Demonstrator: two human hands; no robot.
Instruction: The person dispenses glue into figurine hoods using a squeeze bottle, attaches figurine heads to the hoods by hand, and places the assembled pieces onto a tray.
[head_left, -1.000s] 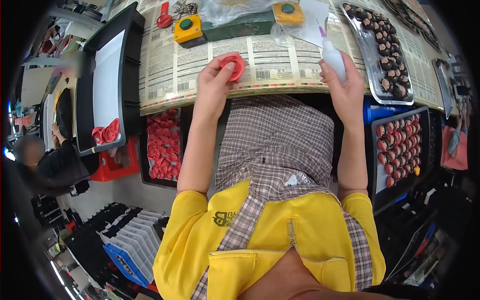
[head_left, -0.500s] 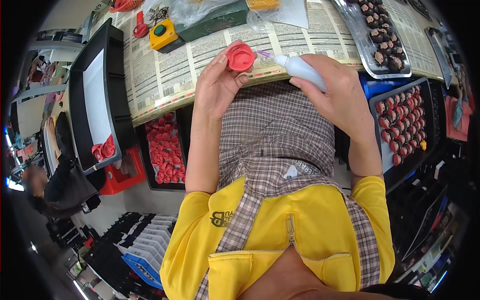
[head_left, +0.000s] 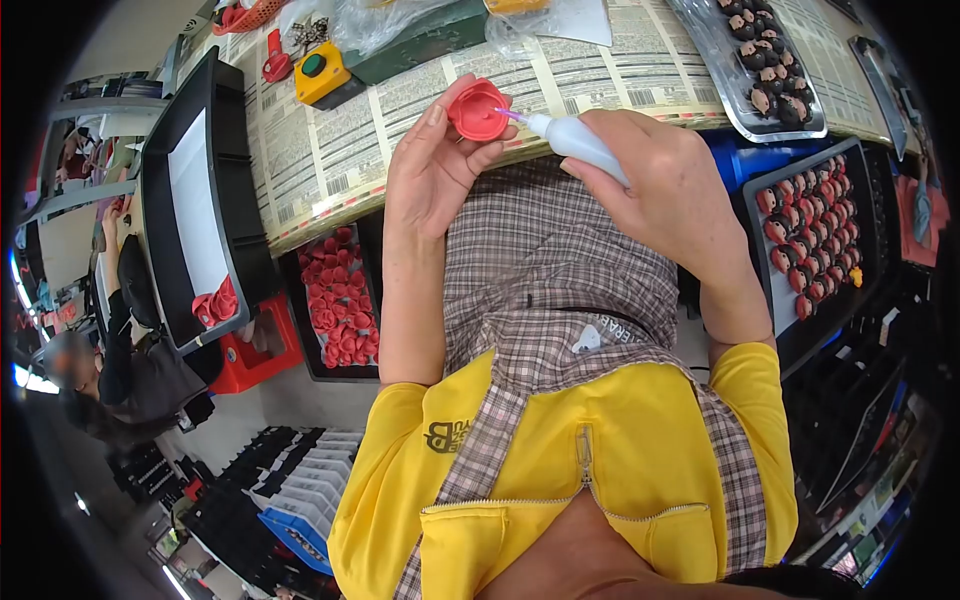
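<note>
Near the table's front edge, my left hand [head_left: 432, 160] is closed on a small red hollow piece [head_left: 480, 108], its opening turned toward me. My right hand [head_left: 655, 185] grips a white squeeze bottle [head_left: 582, 147] lying nearly sideways. The bottle's thin purple nozzle [head_left: 512, 115] points left, its tip at the right part of the red piece's opening. Whether anything is coming out of the tip is too small to tell.
A metal tray [head_left: 745, 120] of small dark-haired heads lies at the right. Below it is a black tray [head_left: 785, 325] of red-and-black figures. A crate [head_left: 318, 372] of red pieces stands lower left, near a long black bin [head_left: 250, 190]. Another person [head_left: 130, 380] sits far left.
The bottle has moved left with my right hand, bringing its nozzle from beside the red piece to its opening. The red piece has shifted slightly left and tilted.
</note>
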